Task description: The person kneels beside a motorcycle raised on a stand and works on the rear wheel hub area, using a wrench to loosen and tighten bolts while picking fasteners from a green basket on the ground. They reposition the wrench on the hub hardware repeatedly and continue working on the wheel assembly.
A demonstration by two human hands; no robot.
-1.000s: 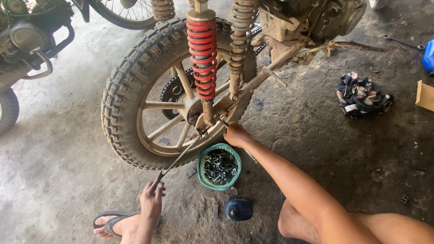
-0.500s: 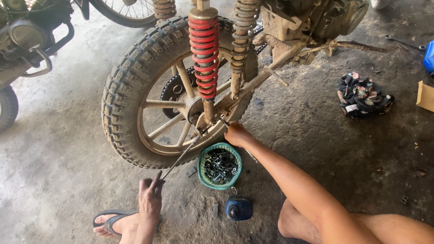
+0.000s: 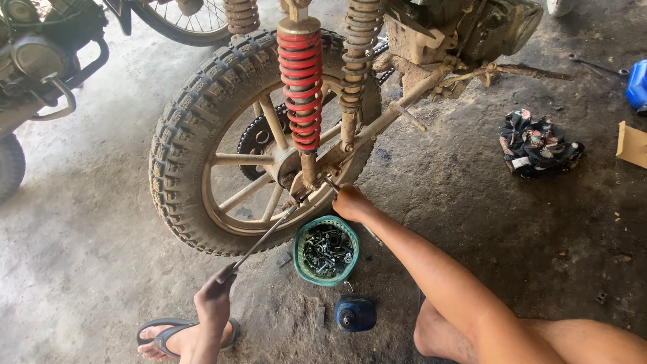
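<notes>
Both hands grip — left (image 3: 214,296) the long wrench (image 3: 263,239) slanting up-right to the axle, right (image 3: 350,202) its far end.

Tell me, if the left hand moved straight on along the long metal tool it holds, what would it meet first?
The left hand points up and to the right along the long metal wrench. It would probably first meet the black knobby rear tyre at its lower edge, then the axle area below the red coil shock absorber. Depth is unclear.

Both hands closed, arms extended.
Left hand (image 3: 214,300) fisted below the rear wheel (image 3: 202,135); right hand (image 3: 350,202) clenched at its axle.
</notes>
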